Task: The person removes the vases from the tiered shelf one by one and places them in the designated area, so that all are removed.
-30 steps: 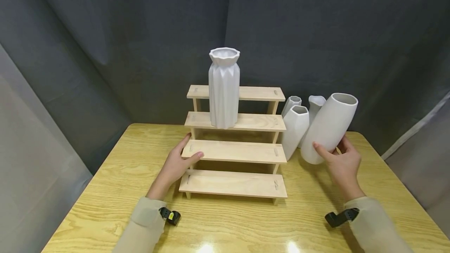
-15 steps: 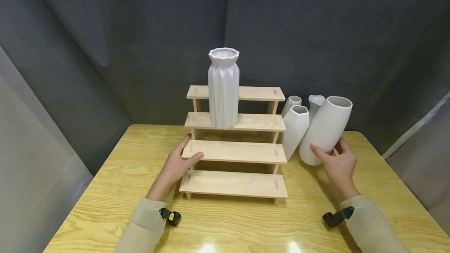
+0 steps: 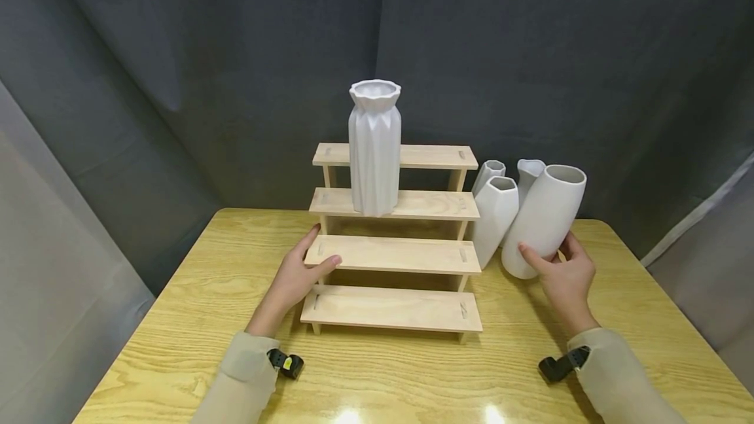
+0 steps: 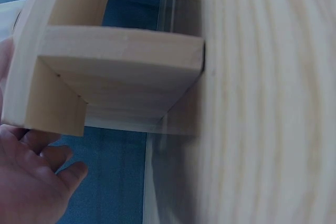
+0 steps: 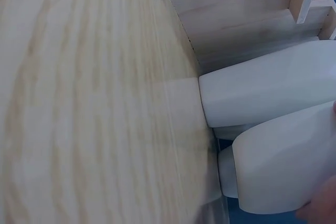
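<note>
My right hand (image 3: 568,283) grips the lower part of a smooth white vase (image 3: 544,221), thumb on the near side. The vase tilts to the right, its round mouth up; whether its base touches the table cannot be told. In the right wrist view this vase (image 5: 286,161) is beside a faceted white vase (image 5: 273,87). My left hand (image 3: 294,273) holds the left end of a stepped wooden display stand (image 3: 391,254), its thumb over a lower board. In the left wrist view its curled fingers (image 4: 55,156) are beside the wood. A tall pleated white vase (image 3: 375,149) stands upright on the stand's second board from the top.
Right of the stand stand the faceted vase (image 3: 495,218), a narrow vase (image 3: 490,167) and a wavy-rimmed vase (image 3: 530,170), the last two partly hidden. The wooden table (image 3: 377,371) ends at a dark curtain (image 3: 265,84) behind.
My right hand has moved slightly left and down with the smooth vase, bringing it closer to the other vases. My left hand stays on the stand.
</note>
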Demonstrator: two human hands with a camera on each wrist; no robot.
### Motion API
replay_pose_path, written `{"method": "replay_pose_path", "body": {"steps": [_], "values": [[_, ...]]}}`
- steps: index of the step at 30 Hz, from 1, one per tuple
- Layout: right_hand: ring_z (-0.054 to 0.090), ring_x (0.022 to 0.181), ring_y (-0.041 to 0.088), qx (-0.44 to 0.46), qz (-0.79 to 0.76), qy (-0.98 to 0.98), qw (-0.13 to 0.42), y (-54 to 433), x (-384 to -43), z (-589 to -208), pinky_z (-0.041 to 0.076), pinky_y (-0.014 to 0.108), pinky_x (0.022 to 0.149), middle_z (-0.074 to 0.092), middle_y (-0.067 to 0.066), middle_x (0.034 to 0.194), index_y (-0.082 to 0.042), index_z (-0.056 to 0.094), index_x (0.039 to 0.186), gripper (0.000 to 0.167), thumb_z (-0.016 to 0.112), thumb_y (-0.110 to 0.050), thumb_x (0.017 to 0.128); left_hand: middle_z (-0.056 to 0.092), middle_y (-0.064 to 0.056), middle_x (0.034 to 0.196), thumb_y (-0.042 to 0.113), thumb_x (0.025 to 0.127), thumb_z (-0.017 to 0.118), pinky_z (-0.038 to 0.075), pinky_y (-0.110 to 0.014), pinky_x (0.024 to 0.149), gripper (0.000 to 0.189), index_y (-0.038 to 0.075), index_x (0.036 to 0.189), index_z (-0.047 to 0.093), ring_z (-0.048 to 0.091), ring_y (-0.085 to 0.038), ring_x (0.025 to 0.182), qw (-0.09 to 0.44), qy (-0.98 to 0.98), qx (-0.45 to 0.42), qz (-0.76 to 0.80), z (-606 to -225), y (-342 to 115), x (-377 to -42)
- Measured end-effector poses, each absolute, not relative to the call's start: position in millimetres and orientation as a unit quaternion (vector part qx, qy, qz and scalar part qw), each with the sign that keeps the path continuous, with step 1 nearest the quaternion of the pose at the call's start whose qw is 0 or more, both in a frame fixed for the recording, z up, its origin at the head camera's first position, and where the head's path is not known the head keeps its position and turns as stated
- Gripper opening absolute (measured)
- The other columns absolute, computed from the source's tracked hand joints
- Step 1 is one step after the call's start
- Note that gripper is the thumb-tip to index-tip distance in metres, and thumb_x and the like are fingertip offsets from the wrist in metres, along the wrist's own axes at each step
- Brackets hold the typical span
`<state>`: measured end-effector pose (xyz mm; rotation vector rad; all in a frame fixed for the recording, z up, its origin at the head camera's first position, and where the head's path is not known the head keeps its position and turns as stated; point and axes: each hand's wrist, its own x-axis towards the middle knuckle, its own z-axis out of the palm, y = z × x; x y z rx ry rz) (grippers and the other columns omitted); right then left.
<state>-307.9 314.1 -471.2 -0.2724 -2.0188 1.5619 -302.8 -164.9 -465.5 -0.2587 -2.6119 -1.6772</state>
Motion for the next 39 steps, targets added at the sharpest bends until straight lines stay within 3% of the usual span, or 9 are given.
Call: {"method": "replay_pose_path", "body": {"steps": [22,28,39], "values": [[0.049,0.122,0.014,-0.107,0.575,-0.759,0.286,315,-314,-482,0.044,0.029,0.103,0.054,0.004,0.137,-0.019,0.053,0.144,0.076,0.088,-0.019,0.076,0.017,0.007,0.161,0.064,0.082,0.069,0.027,-0.053,0.114,0.099,0.025,0.159,0.021,0.014,-0.024,0.148,0.021,-0.84,-0.089,-0.535,-466,-164,-301],[0.048,0.123,0.015,-0.119,0.577,-0.758,0.279,316,-316,-483,0.043,0.03,0.105,0.054,0.004,0.139,-0.019,0.054,0.144,0.076,0.088,-0.022,0.076,0.017,0.007,0.161,0.064,0.082,0.069,0.025,-0.053,0.114,0.097,0.028,0.159,0.021,0.013,-0.023,0.148,0.02,-0.842,-0.088,-0.533,-466,-165,-302],[0.049,0.121,0.014,-0.114,0.569,-0.765,0.278,318,-320,-490,0.043,0.03,0.104,0.055,0.002,0.137,-0.019,0.054,0.143,0.074,0.088,-0.024,0.077,0.015,0.006,0.162,0.053,0.086,0.072,0.024,-0.053,0.115,0.094,0.027,0.159,0.019,0.012,-0.024,0.148,0.008,-0.834,-0.083,-0.546,-464,-165,-302]]}}
